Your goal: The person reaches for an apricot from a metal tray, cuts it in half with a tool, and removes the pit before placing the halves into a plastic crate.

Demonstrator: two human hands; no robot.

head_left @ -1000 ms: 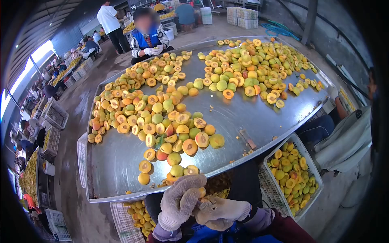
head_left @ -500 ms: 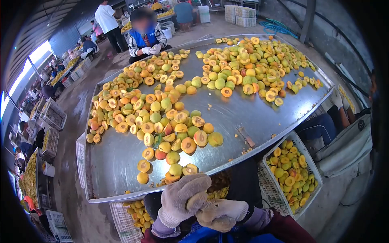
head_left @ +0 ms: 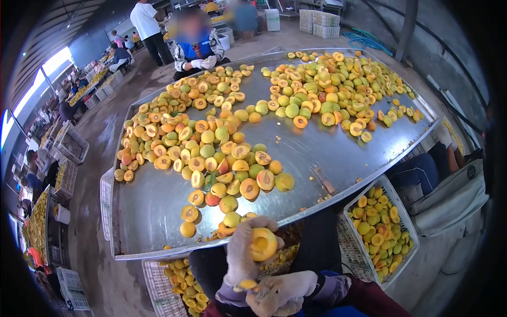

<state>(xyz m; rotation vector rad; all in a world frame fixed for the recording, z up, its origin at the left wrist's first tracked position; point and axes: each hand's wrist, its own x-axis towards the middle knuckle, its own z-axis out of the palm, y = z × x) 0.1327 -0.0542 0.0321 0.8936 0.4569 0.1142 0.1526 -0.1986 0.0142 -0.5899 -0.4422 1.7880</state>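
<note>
My left hand (head_left: 243, 253), in a light work glove, is raised at the table's near edge. Its fingers are closed round a halved yellow fruit (head_left: 263, 244) with a hollow in its cut face. Below it my right hand (head_left: 282, 293), also gloved, is closed; a small yellow piece (head_left: 246, 285) shows beside its fingertips, and whatever lies inside the fingers is hidden. Beyond the hands, many whole and halved fruits (head_left: 208, 150) lie on the metal table (head_left: 153, 211).
A crate (head_left: 414, 216) of fruit halves stands right of my legs, another crate (head_left: 156, 288) below the table's near edge. A flat tool (head_left: 324, 180) lies on the table. Across it sits a person (head_left: 196, 53); others work behind.
My hands have moved apart. The left has risen with a fruit half now visible in it; the right has dropped slightly. The camera view has shifted a little.
</note>
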